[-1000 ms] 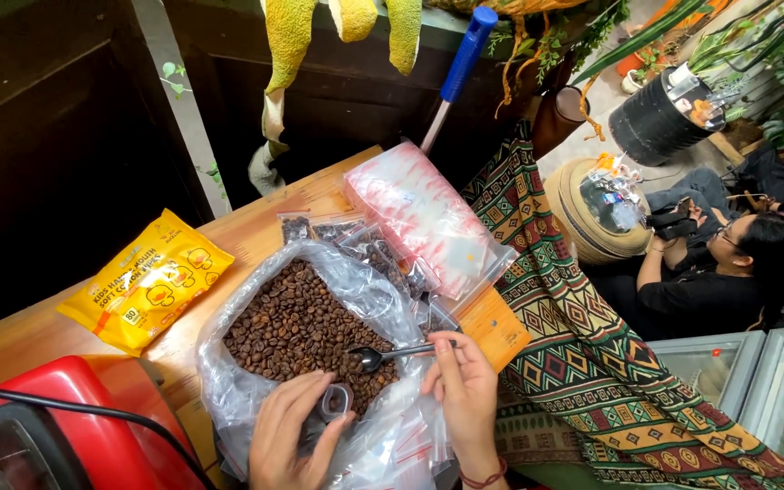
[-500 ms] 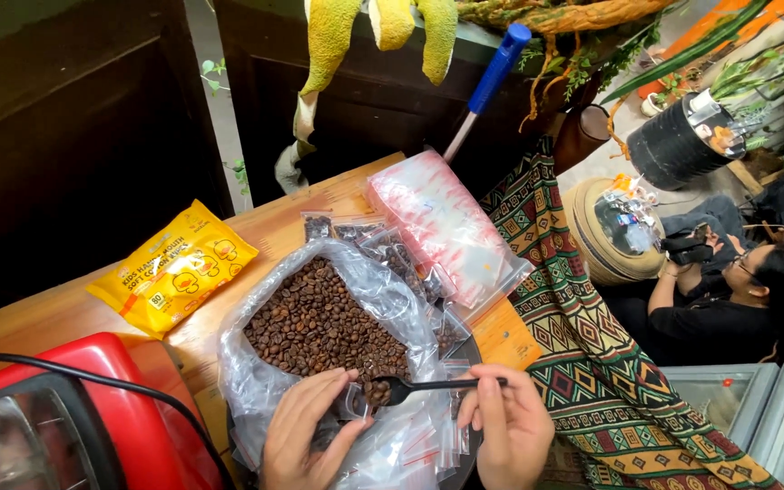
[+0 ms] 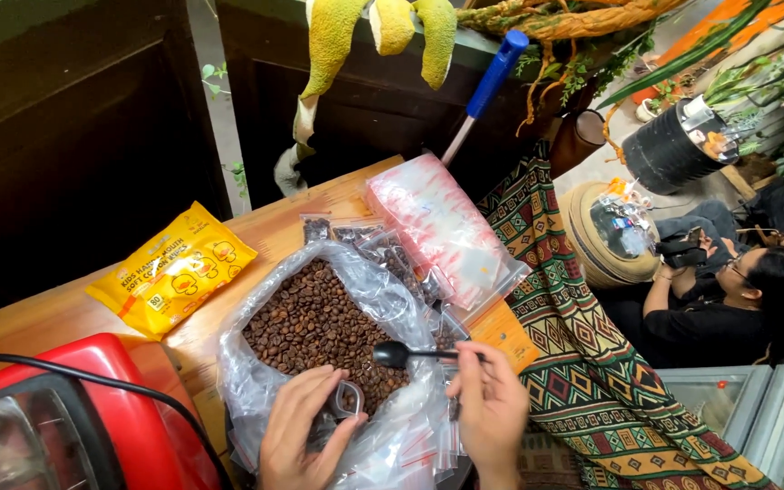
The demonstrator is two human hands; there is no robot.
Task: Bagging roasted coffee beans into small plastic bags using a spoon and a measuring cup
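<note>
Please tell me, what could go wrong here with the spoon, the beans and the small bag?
1. The left hand pinches the small clear bag open only narrowly; beans from the black spoon in the right hand may miss it.
2. The big bag of coffee beans lies slack and open near the table edge; a nudge could spill beans.

Both hands bare: left hand (image 3: 299,425) & right hand (image 3: 492,410) show no gloves, rings or watch. Wrists bare too as far as frame bottom; no sleeve or cuff visible below either grip. Nails short, unpainted. Forearms out of view.
</note>
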